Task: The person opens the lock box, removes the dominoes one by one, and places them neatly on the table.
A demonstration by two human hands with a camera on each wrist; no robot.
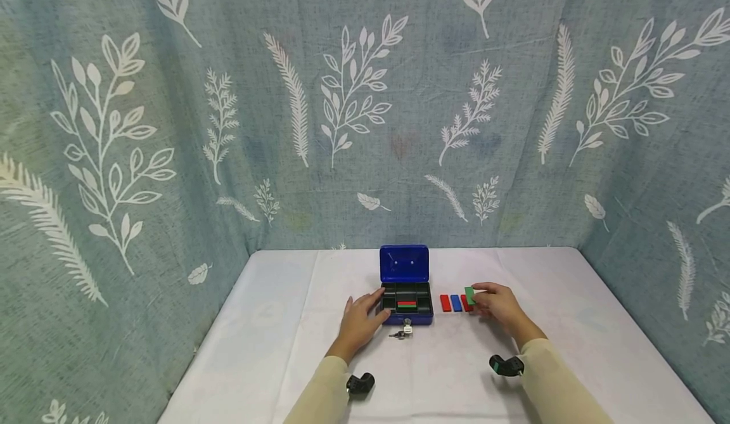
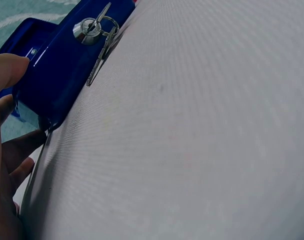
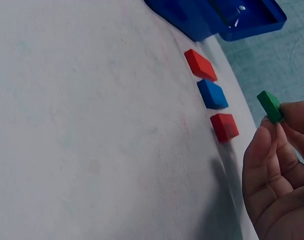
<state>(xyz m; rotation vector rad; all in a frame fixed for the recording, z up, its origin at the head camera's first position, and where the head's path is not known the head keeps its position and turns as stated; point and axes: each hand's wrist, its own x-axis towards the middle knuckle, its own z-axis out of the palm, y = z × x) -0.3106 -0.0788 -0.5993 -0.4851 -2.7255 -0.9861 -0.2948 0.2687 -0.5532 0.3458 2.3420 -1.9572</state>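
A blue cash box (image 1: 422, 319) stands on the white table with its lid (image 1: 404, 263) raised. My left hand (image 1: 362, 320) holds the box at its left side, thumb (image 2: 11, 69) on the rim and fingers along the outer wall. Inside the black tray, a red block (image 1: 407, 302) and a green block (image 1: 407, 306) lie together in the middle front compartment. My right hand (image 1: 499, 303) pinches another green block (image 3: 270, 106) between thumb and fingers, raised above the table. Below and beside it, a red block (image 3: 224, 127), a blue block (image 3: 212, 94) and another red block (image 3: 200, 65) form a row.
Keys (image 2: 99, 60) on a ring hang from the lock (image 2: 86, 31) at the box's front. A leaf-patterned curtain (image 1: 365, 113) rises behind the white tabletop (image 1: 296, 348) and along both sides. Dark wrist cameras (image 1: 360, 384) sit at both sleeves.
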